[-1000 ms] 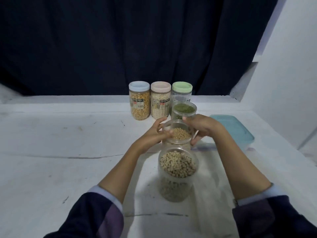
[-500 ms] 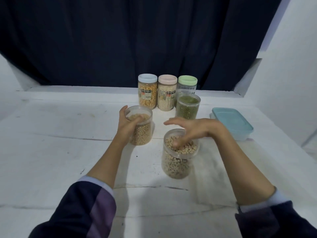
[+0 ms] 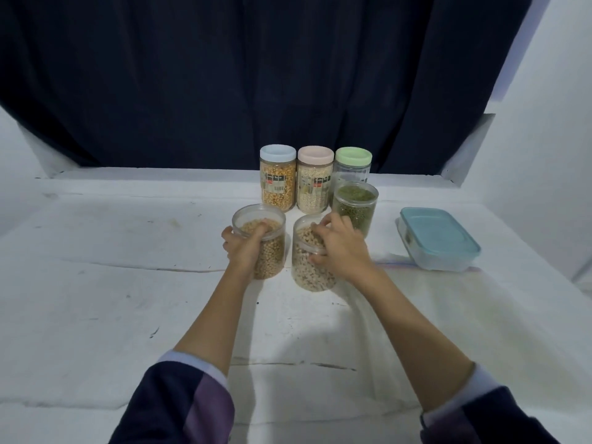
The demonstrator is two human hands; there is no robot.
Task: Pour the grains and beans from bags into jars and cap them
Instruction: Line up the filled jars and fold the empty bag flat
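Hands both out over table (image 3: 96,283) | my right hand (image 3: 341,248) curls round pale-bean jar (image 3: 312,270) rim | my left hand (image 3: 245,248) grips tan-bean jar (image 3: 266,248), left of it | green jar (image 3: 354,203) uncapped behind | three capped jars (image 3: 315,182) far | box (image 3: 437,238) right

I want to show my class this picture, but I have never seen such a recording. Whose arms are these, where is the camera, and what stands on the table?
There is no machine: a person wears a camera on the head, looking down at their own arms. The left hand grips an open jar of tan beans; the right hand grips an open jar of pale beans. Both stand on the white table. Behind them stand an open jar of green beans and three capped jars. A lidded plastic box sits to the right.
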